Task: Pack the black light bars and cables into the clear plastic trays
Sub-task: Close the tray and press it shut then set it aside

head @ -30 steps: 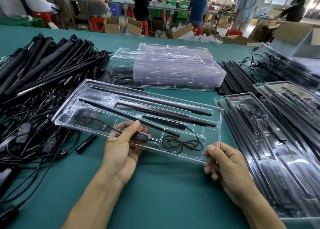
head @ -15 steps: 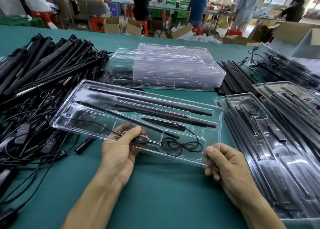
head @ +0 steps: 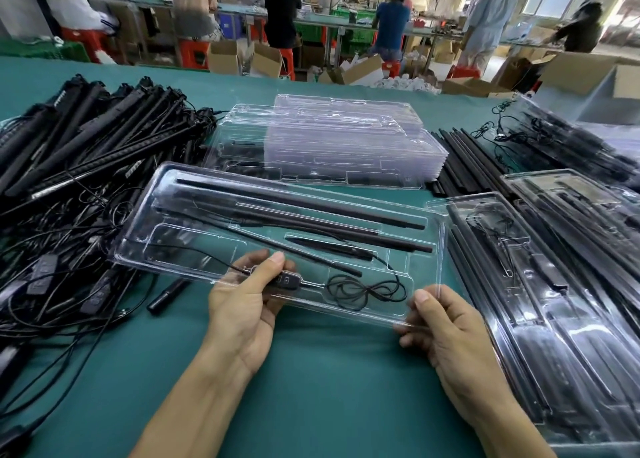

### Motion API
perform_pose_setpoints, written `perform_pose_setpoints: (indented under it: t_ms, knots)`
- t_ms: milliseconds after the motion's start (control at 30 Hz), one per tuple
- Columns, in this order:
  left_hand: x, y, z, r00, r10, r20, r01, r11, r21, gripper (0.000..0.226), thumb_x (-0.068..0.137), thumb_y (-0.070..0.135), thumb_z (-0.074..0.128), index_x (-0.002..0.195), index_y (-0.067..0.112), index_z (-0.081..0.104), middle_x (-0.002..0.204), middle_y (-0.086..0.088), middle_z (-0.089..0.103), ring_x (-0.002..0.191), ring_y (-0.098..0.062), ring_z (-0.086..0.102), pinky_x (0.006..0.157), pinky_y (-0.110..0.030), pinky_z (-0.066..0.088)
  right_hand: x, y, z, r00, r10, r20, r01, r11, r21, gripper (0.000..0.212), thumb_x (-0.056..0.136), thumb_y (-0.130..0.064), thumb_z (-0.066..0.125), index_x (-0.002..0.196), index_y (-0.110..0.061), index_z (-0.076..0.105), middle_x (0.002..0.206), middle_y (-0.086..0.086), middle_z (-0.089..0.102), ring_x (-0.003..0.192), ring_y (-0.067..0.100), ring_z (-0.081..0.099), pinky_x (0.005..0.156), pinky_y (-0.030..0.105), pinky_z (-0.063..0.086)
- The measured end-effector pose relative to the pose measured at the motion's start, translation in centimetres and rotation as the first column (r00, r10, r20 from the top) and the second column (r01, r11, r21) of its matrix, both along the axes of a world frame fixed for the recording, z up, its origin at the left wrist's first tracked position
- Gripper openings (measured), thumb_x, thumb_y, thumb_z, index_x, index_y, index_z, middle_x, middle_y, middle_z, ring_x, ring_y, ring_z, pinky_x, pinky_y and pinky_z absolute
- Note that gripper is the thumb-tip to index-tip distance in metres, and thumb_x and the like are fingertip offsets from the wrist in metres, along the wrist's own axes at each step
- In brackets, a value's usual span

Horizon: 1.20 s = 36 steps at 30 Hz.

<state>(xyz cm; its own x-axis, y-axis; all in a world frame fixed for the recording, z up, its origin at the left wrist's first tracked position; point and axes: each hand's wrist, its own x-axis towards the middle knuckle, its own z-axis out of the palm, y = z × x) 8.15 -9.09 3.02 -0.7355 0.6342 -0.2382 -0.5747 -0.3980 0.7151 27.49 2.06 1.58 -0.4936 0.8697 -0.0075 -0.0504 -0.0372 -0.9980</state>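
Note:
A clear plastic tray (head: 440,246) is held slightly above the green table in front of me. Black light bars (head: 311,203) lie in its long slots and a coiled black cable (head: 363,289) fills its near right pocket. My left hand (head: 242,305) grips the tray's near edge, thumb pressing the cable's inline controller (head: 285,280). My right hand (head: 446,329) pinches the tray's near right corner.
A tangled heap of black light bars and cables (head: 76,180) covers the table's left. A stack of empty clear trays (head: 322,142) sits behind. Filled trays (head: 554,302) pile up at the right, with loose black rods (head: 464,160) beyond them. People work in the background.
The tray has stayed in both hands and shifted only slightly. My left thumb keeps pressing the controller into place.

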Motion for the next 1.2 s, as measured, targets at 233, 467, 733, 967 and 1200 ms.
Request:
perform_pose_setpoints:
  t_ms: [233,467,733,967,1200]
  knots:
    - [0.8,0.0,0.1,0.993,-0.112,-0.028,0.111,0.993,-0.025,0.018,0.065,0.011,0.073,0.081,0.016,0.067,0.07,-0.004,0.071,0.059,-0.014,0.07,0.06,-0.024,0.06,-0.6,-0.2,0.4,0.964,-0.165,-0.21,0.114,0.965,-0.235,0.012,0.087,-0.027,0.059,0.08,-0.019,0.062,0.084,0.005,0.069,0.08,0.027,0.073,0.062,0.031,0.059]
    - [2.9,0.9,0.4,1.0,0.029,-0.013,-0.029,0.999,-0.034,0.029,0.062,0.009,0.075,0.086,0.018,0.062,0.063,-0.006,0.069,0.052,-0.016,0.067,0.051,-0.023,0.056,-2.4,-1.6,1.0,0.828,-0.458,-0.323,0.276,0.835,-0.476,0.018,0.099,-0.02,0.053,0.081,-0.019,0.053,0.077,0.003,0.073,0.067,0.02,0.072,0.052,0.027,0.055]
    - [3.8,2.2,0.7,0.997,0.059,0.056,-0.057,0.997,-0.045,0.022,0.082,-0.004,0.07,0.083,0.016,0.062,0.061,-0.001,0.068,0.048,-0.015,0.066,0.049,-0.022,0.055,-2.4,-0.9,2.1,0.789,-0.564,-0.245,0.444,0.798,-0.407,0.015,0.098,-0.02,0.057,0.084,-0.018,0.052,0.072,0.002,0.071,0.058,0.017,0.069,0.047,0.026,0.054]
    - [5.5,2.5,0.7,0.993,0.099,0.058,-0.095,0.994,-0.056,0.019,0.079,-0.001,0.074,0.085,0.015,0.066,0.069,-0.008,0.068,0.054,-0.019,0.067,0.048,-0.024,0.054,-2.1,-0.4,1.8,0.757,-0.599,-0.26,0.447,0.766,-0.463,0.015,0.097,-0.027,0.059,0.084,-0.021,0.054,0.073,-0.002,0.071,0.058,0.014,0.069,0.047,0.024,0.053]
    - [6.3,2.0,0.1,0.998,0.058,0.026,-0.058,0.998,-0.004,0.017,0.067,0.009,0.075,0.082,0.014,0.07,0.079,-0.012,0.069,0.063,-0.023,0.067,0.054,-0.027,0.057,-1.9,0.1,1.6,0.754,-0.597,-0.275,0.425,0.762,-0.489,0.019,0.102,-0.028,0.05,0.087,-0.018,0.056,0.09,0.012,0.068,0.064,0.019,0.07,0.049,0.028,0.055]
